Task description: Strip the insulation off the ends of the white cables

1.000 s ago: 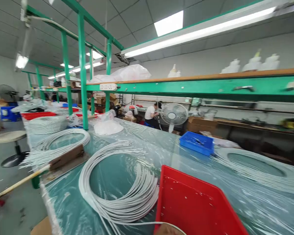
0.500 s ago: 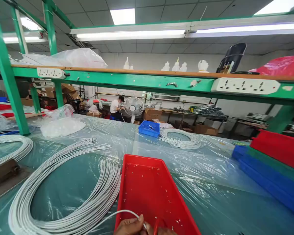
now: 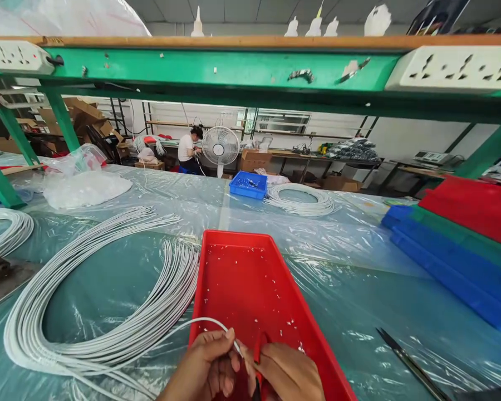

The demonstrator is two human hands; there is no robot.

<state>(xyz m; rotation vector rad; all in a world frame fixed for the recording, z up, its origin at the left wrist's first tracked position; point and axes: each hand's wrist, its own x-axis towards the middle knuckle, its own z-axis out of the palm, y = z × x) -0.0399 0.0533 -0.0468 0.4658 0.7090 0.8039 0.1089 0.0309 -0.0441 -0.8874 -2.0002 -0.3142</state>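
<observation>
My left hand (image 3: 209, 362) pinches a thin white cable (image 3: 206, 319) between thumb and forefinger, close to its end. My right hand (image 3: 290, 370) is closed round a red-handled hand tool (image 3: 258, 346); its working end is hidden by the fingers. The fingertips of both hands meet at the cable end. Beneath them lies a long red tray (image 3: 237, 278), with small white scraps scattered inside. To the left, a large loop of many white cables (image 3: 67, 334) rests on the plastic-covered table, and the held cable runs out from it.
Tweezers (image 3: 409, 362) lie right of the tray. Stacked red, green and blue bins (image 3: 451, 262) stand at the right. Farther back are a blue tray (image 3: 248, 189), another cable coil (image 3: 304, 207) and a plastic bag (image 3: 86, 186). A green shelf beam (image 3: 234, 69) crosses above. A person sits beyond.
The view has tilted down, so both hands and the tweezers show more fully. The hands keep hold of the cable and the red-handled tool over the tray.
</observation>
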